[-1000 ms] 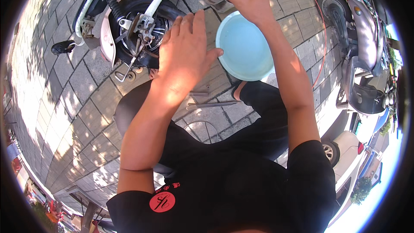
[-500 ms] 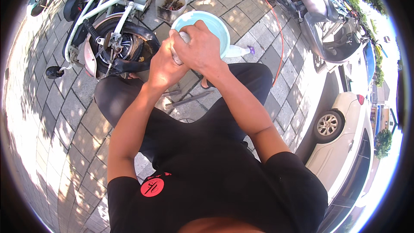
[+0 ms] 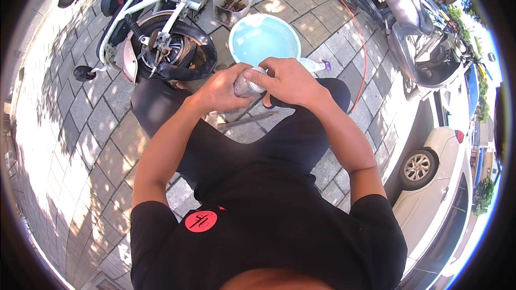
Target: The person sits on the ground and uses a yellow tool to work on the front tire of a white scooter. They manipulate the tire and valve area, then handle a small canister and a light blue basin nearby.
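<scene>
My left hand (image 3: 223, 90) is wrapped round a small, greyish, see-through container (image 3: 245, 87), shaped like a jar or short bottle. My right hand (image 3: 290, 81) closes on its whitish upper end, thumb lying across it. Both hands meet over my knees, just on my side of a light blue basin (image 3: 264, 40) that looks to hold water. Beside the basin's right rim, a clear bottle (image 3: 313, 65) with a purple cap lies on its side. Part of the container is hidden by my fingers.
At the left a white two-wheeler (image 3: 140, 11) lies tipped over, its black tyre (image 3: 207, 48) hanging partly off the wheel. A cut-open plastic tub (image 3: 231, 6) of tools stands beyond the basin. An orange hose (image 3: 364, 48), a parked scooter (image 3: 408, 37) and a white car (image 3: 430, 177) are at the right.
My hands have come down and nearer to me, away from over the basin, which now shows fully. They have parted slightly, so more of the container shows. The view has shifted a little.
</scene>
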Demonstrator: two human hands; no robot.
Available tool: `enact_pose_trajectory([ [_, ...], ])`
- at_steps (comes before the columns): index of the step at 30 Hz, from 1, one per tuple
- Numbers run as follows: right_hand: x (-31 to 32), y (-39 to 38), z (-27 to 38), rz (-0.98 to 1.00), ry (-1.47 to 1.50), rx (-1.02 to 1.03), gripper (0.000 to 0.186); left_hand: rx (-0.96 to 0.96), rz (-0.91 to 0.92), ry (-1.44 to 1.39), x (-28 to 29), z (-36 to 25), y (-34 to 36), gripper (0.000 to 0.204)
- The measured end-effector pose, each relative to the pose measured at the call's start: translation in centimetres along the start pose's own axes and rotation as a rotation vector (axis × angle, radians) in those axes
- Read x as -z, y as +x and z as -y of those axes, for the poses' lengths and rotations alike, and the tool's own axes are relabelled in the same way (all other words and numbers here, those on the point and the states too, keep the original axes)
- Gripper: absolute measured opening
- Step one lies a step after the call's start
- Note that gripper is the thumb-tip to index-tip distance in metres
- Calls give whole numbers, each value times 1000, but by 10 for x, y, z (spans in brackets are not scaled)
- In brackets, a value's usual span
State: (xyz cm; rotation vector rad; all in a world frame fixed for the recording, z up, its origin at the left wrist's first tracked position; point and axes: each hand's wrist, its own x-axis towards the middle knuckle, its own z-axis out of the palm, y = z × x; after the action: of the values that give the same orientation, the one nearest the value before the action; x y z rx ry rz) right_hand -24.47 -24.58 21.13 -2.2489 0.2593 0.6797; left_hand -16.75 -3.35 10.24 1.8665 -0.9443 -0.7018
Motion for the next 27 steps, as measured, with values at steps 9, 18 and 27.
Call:
enact_pose_trajectory([
  [9,17,-6,8,-131,-550,812,53,-78,211,-229,14,34,12,83],
  [18,-2,29,-61,-297,-114,65,59,-331,-98,-509,19,37,21,73],
  [27,-136,128,-168,-11,-273,-37,71,-280,-173,-451,15,53,28,74],
])
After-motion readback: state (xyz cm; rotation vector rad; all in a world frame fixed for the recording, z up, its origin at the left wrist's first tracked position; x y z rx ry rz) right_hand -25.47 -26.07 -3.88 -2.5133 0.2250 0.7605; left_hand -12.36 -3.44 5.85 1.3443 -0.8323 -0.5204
